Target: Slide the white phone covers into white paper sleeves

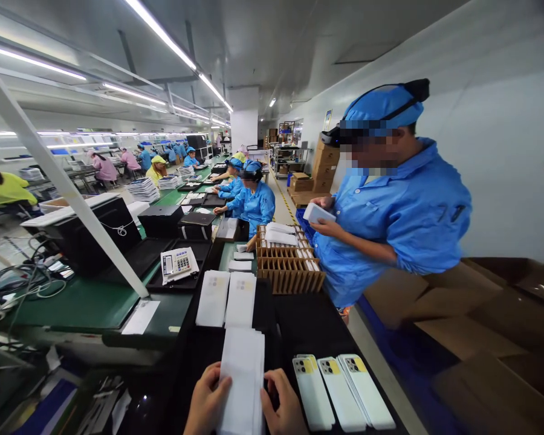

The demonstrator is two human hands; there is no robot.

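Note:
A stack of white sleeves [241, 377] lies upright in front of me on the black surface. My left hand [210, 396] grips its left edge, thumb on top. On the opposite edge, my right hand [281, 402] has its fingers curled against the stack. Beyond it lie two piles of sleeved phone-shaped pieces [213, 299], their camera patches showing faintly through. To the right of my right hand are several pale phone-shaped pieces [312, 393] with yellow patches around dark camera lenses, in three overlapping groups.
A divided cardboard box [291, 275] stands ahead, holding white pieces. At the right a person in blue [390, 205] holds white items. A calculator [179, 264] lies on a black tray at the left. A slanted white post [68, 181] rises from the green bench [79, 311].

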